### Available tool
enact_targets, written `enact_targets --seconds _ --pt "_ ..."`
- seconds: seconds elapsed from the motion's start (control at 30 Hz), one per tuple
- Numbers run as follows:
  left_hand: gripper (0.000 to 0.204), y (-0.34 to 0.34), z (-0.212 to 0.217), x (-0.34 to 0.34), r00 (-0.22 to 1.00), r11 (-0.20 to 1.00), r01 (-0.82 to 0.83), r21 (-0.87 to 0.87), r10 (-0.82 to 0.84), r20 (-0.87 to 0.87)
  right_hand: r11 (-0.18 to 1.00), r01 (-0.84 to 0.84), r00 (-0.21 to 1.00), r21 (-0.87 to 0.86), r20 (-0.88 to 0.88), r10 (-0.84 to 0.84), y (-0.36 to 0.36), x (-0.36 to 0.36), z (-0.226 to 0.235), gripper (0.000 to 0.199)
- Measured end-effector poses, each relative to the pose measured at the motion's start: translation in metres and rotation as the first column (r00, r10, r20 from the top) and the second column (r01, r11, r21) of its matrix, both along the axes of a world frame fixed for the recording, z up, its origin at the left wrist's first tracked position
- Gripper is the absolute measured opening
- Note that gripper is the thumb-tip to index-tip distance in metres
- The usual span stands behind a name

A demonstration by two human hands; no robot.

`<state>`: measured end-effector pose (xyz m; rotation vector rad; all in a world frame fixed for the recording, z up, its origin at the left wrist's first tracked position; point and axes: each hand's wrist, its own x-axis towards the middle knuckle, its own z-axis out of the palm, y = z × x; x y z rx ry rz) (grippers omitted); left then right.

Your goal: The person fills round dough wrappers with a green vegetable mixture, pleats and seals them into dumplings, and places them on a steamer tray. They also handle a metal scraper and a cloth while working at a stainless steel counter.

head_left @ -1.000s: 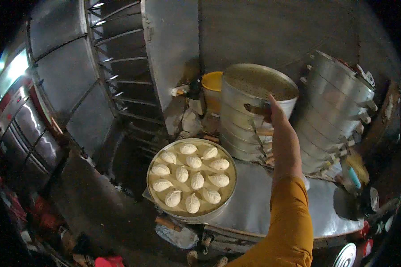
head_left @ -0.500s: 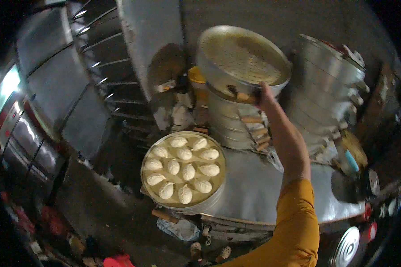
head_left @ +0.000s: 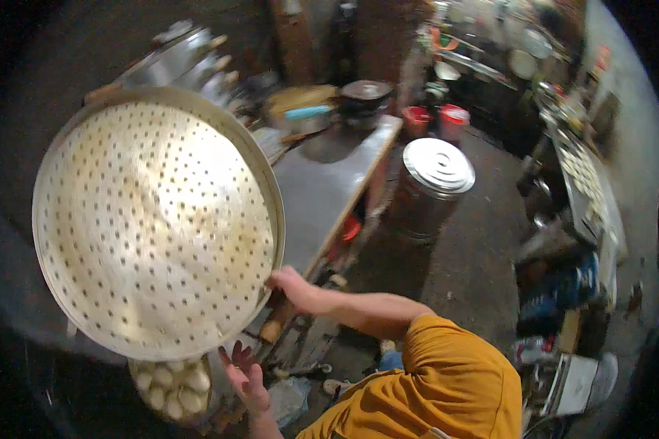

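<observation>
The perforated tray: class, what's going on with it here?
The person's right hand grips a round perforated tray at its lower-right edge, holding it up. The left hand is open near the rim; whether it touches is unclear. Pale dumplings show partly below the tray.

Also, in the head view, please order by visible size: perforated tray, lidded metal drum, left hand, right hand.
1. Perforated tray
2. Lidded metal drum
3. Left hand, right hand: too alike to rank
</observation>
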<state>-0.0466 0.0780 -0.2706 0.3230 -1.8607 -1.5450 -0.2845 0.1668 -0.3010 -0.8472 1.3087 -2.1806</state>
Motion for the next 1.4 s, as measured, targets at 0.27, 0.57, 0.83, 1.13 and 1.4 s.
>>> enact_targets --seconds 0.27,0.57,0.83,1.13,1.4 --pt "0.063 0.206 -0.032 -0.066 0.913 0.786 0.284 0.549 -0.396 0.094 0.879 0.475 0.862 0.044 0.179 -0.475 0.271 0.075 -0.046 0.035" --pt "0.045 0.263 -0.103 -0.224 0.656 0.378 0.47 0.798 -0.754 -0.029 0.507 0.755 0.603 0.415 -0.135 -0.786 0.379 0.061 -0.078 0.056" --pt "0.032 0.335 -0.149 -0.346 0.593 0.399 0.353 0.846 -0.795 0.127 0.424 0.807 0.365 0.41 0.216 -0.905 0.571 -0.032 -0.08 0.067" --pt "0.021 0.49 -0.124 -0.545 0.326 0.376 0.494 0.784 -0.916 0.235 0.465 0.74 0.235 0.486 0.46 -0.856 0.71 -0.169 -0.115 0.045" --pt "0.024 0.678 -0.118 -0.711 0.247 0.449 0.567 0.69 -0.892 0.377 0.372 0.846 0.044 0.383 0.645 -0.763 0.859 -0.277 -0.15 0.024"
